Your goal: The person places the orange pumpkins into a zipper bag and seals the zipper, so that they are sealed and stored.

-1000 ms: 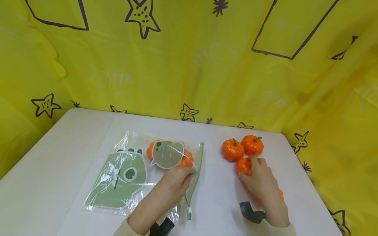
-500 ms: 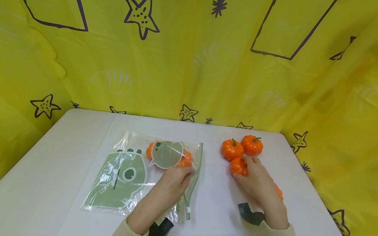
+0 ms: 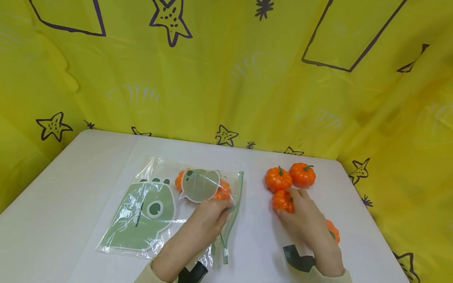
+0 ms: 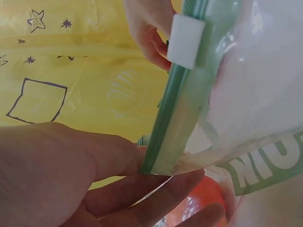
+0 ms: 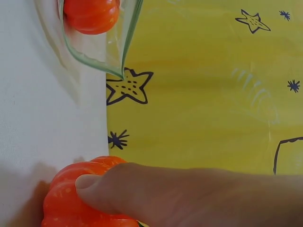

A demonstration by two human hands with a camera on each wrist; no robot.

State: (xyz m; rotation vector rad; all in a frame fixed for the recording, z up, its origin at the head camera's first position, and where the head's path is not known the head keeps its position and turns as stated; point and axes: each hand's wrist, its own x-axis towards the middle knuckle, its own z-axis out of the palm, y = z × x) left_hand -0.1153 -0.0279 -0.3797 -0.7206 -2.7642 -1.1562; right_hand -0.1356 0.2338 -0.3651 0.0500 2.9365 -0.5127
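Yellow curtain [image 3: 226,90] with dark starfish drawings hangs behind a white surface [image 3: 88,184] in the head view. On the surface lies a clear slider bag [image 3: 145,220] with a green dinosaur print; orange pumpkin [image 3: 223,191] shows through its plastic. The left hand [image 3: 209,216] pinches the bag near its green zip strip [image 3: 236,208]. To the right of the bag and outside it, the right hand [image 3: 304,216] has its grip clamped on a small orange toy pumpkin [image 3: 281,202]. Two pumpkins with green stems, a nearer one [image 3: 278,180] and a farther one [image 3: 302,175], sit side by side just beyond it, and a partly hidden pumpkin [image 3: 332,231] is beside the right wrist.

From the left wrist, the thumb and fingers of the left hand are together on the zip edge, with the white slider [image 4: 186,41] farther along it.

From the right wrist, the right thumb [image 5: 113,189] presses across the held pumpkin; the bag's mouth stands parted around an orange pumpkin inside.
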